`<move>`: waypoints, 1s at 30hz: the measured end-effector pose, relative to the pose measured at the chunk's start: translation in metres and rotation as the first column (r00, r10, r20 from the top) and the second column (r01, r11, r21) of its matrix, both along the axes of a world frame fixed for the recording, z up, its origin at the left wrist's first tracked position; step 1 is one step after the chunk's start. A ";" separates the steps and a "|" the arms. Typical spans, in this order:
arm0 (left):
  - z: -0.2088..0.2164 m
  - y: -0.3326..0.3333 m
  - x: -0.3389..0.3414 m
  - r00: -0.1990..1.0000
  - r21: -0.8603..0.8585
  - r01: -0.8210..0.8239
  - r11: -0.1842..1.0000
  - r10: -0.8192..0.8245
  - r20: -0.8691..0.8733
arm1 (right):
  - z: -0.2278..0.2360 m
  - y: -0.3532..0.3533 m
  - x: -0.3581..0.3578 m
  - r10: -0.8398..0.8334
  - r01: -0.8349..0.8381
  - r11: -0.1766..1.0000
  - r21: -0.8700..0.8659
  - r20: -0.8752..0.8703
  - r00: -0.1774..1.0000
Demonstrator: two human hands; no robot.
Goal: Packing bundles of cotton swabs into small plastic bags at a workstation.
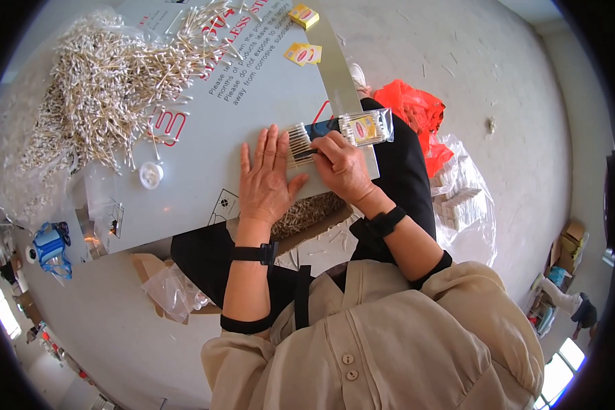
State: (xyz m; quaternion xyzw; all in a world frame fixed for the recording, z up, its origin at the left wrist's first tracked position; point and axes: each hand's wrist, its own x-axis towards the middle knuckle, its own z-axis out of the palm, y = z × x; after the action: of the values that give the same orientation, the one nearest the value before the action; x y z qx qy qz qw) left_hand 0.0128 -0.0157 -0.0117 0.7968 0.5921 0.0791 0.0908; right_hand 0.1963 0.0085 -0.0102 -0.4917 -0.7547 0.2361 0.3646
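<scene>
The left hand (265, 179) lay flat, fingers spread, beside the bundle of wooden cotton swabs (298, 145); the right hand (344, 166) gripped that bundle against the clear plastic swab packet (366, 128).

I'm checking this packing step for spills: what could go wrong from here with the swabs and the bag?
1. The right hand seems to be feeding a bundle of cotton swabs into a clear bag that overhangs the board's edge; it could slip off.
2. The left hand only rests flat beside the bundle, so swabs might fan out.
3. The loose swab pile lies close by; strays may mix in.
</scene>
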 end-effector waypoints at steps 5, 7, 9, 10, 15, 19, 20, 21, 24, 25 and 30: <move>-0.001 0.000 0.000 1.000 0.000 -0.001 1.000 0.001 0.013 | -0.002 0.001 -0.002 -0.043 0.043 0.999 -0.008 0.023 0.999; 0.001 0.000 0.002 0.999 0.001 -0.007 1.000 0.007 0.035 | -0.005 0.002 0.000 -0.026 0.026 1.000 0.000 0.032 0.999; 0.002 0.000 0.003 0.998 0.003 -0.014 1.000 0.014 0.056 | -0.004 0.002 0.000 -0.006 0.006 1.000 0.009 0.041 0.999; 0.002 0.000 0.002 0.998 0.000 -0.016 1.000 0.016 0.055 | -0.001 0.001 -0.001 -0.024 0.024 0.999 -0.023 0.029 0.999; 0.001 0.000 0.001 1.000 -0.019 -0.006 1.000 0.006 0.017 | 0.002 0.003 -0.004 -0.062 0.064 0.996 -0.058 0.027 0.998; 0.003 0.000 0.002 0.998 -0.006 -0.020 1.000 0.020 0.060 | 0.004 0.004 -0.005 -0.068 0.071 0.996 -0.057 0.051 0.996; 0.003 0.000 0.002 0.998 -0.004 -0.019 1.000 0.019 0.063 | 0.004 0.004 -0.005 -0.071 0.075 0.996 -0.056 0.067 0.995; 0.003 0.000 0.002 0.998 -0.003 -0.020 1.000 0.020 0.063 | 0.004 0.004 -0.006 -0.071 0.075 0.996 -0.056 0.067 0.995; 0.003 0.000 0.002 0.998 -0.002 -0.021 1.000 0.021 0.060 | 0.004 0.004 -0.006 -0.075 0.080 0.995 -0.055 0.096 0.993; 0.003 0.000 0.002 0.998 -0.005 -0.021 1.000 0.021 0.061 | 0.004 0.004 -0.006 -0.076 0.081 0.995 -0.054 0.097 0.992; 0.003 0.000 0.003 0.998 -0.012 -0.022 1.000 0.023 0.060 | 0.002 0.004 -0.006 -0.078 0.083 0.995 -0.052 0.098 0.992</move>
State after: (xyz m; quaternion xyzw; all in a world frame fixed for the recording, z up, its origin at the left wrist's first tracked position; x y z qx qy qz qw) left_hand 0.0154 -0.0158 -0.0085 0.7868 0.5984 0.1010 0.1122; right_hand 0.1899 0.0130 -0.0085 -0.5424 -0.7439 0.2184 0.3235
